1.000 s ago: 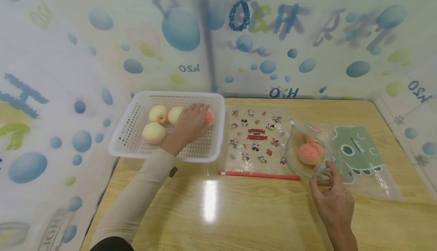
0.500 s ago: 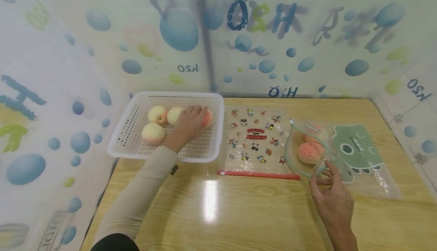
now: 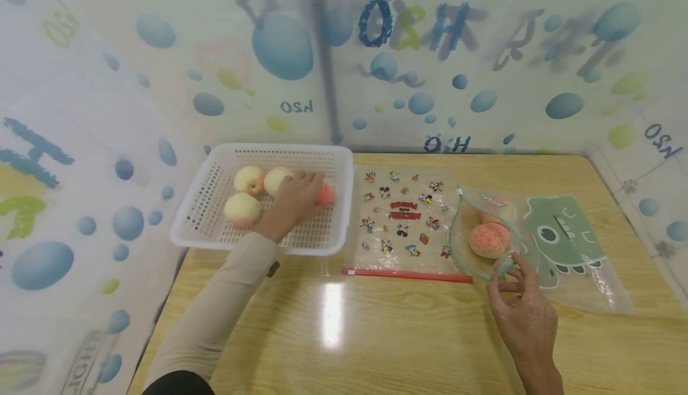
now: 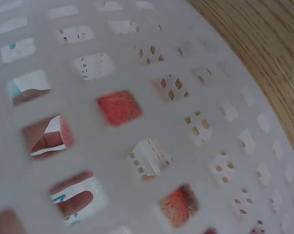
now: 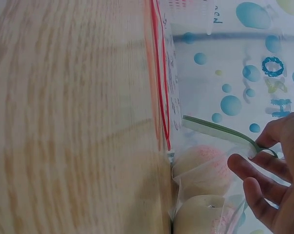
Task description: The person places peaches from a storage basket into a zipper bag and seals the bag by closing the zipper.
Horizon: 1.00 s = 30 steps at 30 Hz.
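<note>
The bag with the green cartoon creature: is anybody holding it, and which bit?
Yes, the right hand pinches the zip bag by its green zip edge, on the side nearer the person.

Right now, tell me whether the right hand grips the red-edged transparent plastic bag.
No, the right hand pinches the green rim of the transparent plastic bag with the green cartoon print.

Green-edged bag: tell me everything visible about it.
The green-edged bag looks like clear, flexible plastic, printed with a green cartoon creature. It lies on the table, right of the red-edged bag, mouth open toward it. A small white piece sits at the rim's far corner. Two peaches sit just inside. The right hand pinches the rim's near side.
</note>
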{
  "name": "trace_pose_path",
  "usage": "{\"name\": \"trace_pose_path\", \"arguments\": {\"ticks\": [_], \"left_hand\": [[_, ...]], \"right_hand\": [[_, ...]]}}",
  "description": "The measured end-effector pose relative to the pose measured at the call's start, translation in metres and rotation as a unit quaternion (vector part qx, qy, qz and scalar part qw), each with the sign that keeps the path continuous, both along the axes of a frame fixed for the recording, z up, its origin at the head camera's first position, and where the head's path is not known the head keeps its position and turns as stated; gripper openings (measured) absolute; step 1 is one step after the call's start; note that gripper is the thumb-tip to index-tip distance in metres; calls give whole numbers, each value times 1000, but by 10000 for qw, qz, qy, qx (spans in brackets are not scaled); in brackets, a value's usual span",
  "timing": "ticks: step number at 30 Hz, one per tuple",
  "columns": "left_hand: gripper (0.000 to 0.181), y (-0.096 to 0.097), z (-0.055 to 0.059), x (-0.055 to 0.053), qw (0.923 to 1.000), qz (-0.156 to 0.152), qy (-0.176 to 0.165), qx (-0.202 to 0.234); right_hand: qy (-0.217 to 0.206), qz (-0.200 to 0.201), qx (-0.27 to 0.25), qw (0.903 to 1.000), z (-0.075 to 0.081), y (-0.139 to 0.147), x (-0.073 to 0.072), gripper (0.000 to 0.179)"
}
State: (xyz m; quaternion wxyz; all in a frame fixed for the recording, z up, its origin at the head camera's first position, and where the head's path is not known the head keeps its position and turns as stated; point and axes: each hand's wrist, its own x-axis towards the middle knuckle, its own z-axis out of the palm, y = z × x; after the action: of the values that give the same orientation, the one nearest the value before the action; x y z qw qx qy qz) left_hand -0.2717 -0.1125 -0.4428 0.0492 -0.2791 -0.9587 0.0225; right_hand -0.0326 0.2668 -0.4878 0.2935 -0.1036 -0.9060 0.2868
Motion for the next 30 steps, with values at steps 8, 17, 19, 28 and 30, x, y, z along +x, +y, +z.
{"name": "trace_pose_path", "arguments": {"ticks": [8,17,19,28,30], "left_hand": [[59,-2,6,10,9998,-76,-176,-107],[53,-8,7,21,9996,-292,-42,-19],[55,-9,7,24,9995,-301,-47,4],[66,-13,15,32,9994,-305,24,177],[66,-14,18,34,9990,-328,125,275]], "right_hand": [[85,-17,95,9999,0,0,0,52],[60,-3,74,10000,-1,1,1,52],[57,15,56,10000,0,1,1,52],[130,43,94,9999,0,2,1,51],[140,57,78,9999,-1,2,0,51]]}}
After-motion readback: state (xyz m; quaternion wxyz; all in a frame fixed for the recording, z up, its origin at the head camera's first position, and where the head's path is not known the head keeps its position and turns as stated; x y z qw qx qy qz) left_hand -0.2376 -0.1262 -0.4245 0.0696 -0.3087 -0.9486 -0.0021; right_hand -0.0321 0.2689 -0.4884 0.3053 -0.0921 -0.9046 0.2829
